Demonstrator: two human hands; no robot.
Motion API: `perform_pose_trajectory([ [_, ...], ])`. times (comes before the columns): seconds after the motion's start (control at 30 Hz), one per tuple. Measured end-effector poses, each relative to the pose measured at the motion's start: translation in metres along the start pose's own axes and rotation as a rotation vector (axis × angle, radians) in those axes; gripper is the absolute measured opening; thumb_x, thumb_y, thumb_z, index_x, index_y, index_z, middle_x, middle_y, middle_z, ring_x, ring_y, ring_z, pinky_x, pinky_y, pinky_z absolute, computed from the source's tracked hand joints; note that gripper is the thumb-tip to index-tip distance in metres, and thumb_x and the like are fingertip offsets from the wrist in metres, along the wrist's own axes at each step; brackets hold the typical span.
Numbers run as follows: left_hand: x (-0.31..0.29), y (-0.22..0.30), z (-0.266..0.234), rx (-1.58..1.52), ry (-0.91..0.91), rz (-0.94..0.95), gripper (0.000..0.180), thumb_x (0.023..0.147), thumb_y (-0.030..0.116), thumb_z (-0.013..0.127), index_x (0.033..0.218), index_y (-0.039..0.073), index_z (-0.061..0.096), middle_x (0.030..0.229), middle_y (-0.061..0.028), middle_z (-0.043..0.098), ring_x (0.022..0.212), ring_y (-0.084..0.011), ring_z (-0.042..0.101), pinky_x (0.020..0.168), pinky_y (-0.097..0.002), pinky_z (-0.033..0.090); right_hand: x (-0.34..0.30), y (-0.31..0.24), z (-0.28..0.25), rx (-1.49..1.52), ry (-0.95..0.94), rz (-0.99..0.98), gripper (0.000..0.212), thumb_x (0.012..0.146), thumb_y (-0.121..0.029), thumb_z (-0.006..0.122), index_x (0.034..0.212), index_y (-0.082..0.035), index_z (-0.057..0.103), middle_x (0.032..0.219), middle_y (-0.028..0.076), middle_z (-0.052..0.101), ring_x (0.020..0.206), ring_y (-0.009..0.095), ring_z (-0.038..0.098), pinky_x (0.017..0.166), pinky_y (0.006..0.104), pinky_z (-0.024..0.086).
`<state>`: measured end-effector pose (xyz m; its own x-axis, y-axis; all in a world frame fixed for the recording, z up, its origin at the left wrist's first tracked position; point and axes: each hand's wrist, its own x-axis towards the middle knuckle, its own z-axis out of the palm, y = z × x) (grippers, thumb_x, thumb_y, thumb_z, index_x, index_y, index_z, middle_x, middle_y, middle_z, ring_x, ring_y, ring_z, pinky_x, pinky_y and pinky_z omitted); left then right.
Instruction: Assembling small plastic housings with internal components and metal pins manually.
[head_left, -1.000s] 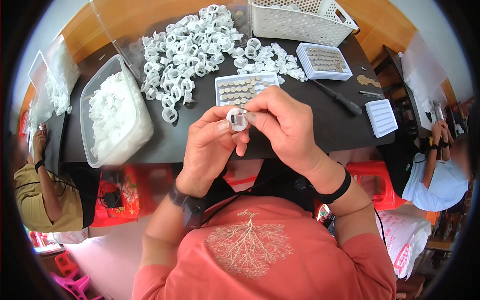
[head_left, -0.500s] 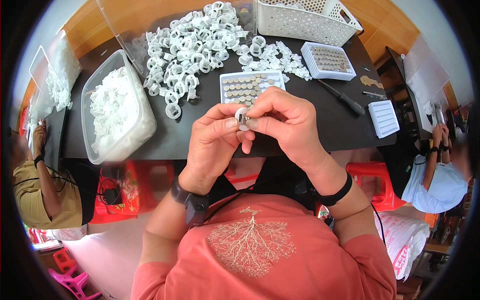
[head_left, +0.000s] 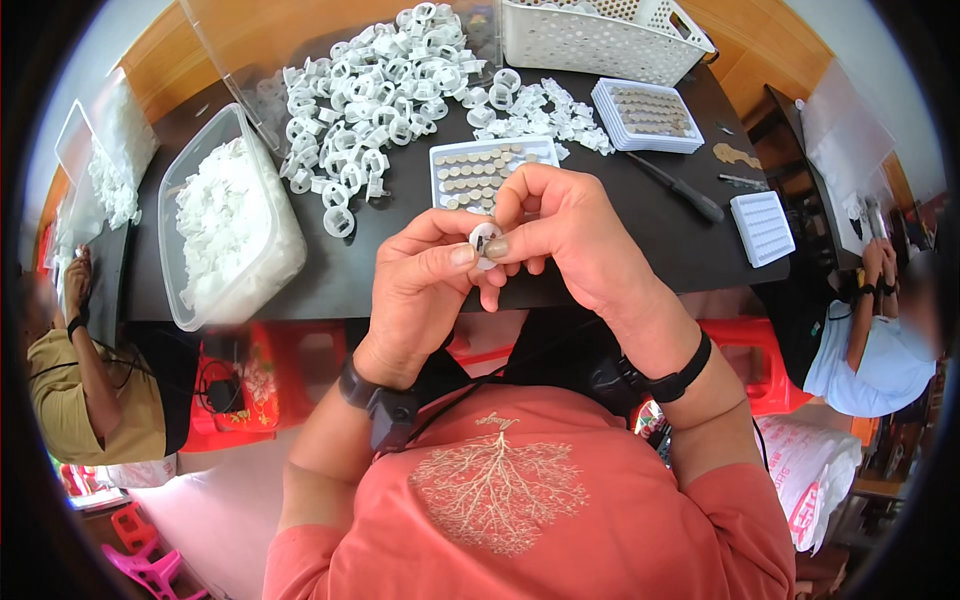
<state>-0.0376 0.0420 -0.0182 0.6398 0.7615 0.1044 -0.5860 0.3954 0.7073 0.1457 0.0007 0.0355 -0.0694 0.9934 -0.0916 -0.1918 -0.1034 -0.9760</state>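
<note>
Both hands pinch small white plastic ring (head_left: 484, 243) between them: left hand (head_left: 425, 290) thumb below-left, right hand (head_left: 570, 235) fingertips above-right

Both hands, left hand (head_left: 425, 290) and right hand (head_left: 570, 235), with the small white ring (head_left: 485, 243), now nearer the body

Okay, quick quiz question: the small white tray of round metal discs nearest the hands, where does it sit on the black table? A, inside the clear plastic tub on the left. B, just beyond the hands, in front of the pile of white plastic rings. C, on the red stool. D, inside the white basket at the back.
B: the tray of discs lies flat on the black table just past the hands, with the pile of white rings behind it.
</note>
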Motion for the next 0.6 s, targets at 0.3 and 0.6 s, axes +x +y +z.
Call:
perform_pose_trajectory([
  [0.3, -0.001, -0.001, 0.0, 0.008, 0.034, 0.032, 0.033, 0.09, 0.023, 0.065, 0.112, -0.002, 0.063, 0.09, -0.0179, 0.064, 0.068, -0.0229, 0.062, 0.053, -0.0313, 0.05, -0.01, 0.002, -0.06, -0.836, 0.384, -0.37, 0.011, 0.078, -0.003, 0.07, 0.089, -0.001, 0.069, 0.081, 0.009, 0.068, 0.07, 0.019, 0.066, 0.065, 0.0309, 0.049],
  [0.6, 0.0, 0.0, -0.01, -0.075, -0.045, 0.001, 0.03, 0.09, 0.01, 0.063, 0.116, -0.005, 0.063, 0.097, -0.0214, 0.068, 0.079, -0.0268, 0.069, 0.058, -0.0347, 0.056, -0.003, 0.018, -0.055, -1.187, 0.31, -0.482, 0.009, 0.082, -0.008, 0.068, 0.09, -0.011, 0.072, 0.085, 0.008, 0.066, 0.075, 0.031, 0.066, 0.066, 0.0413, 0.05],
])
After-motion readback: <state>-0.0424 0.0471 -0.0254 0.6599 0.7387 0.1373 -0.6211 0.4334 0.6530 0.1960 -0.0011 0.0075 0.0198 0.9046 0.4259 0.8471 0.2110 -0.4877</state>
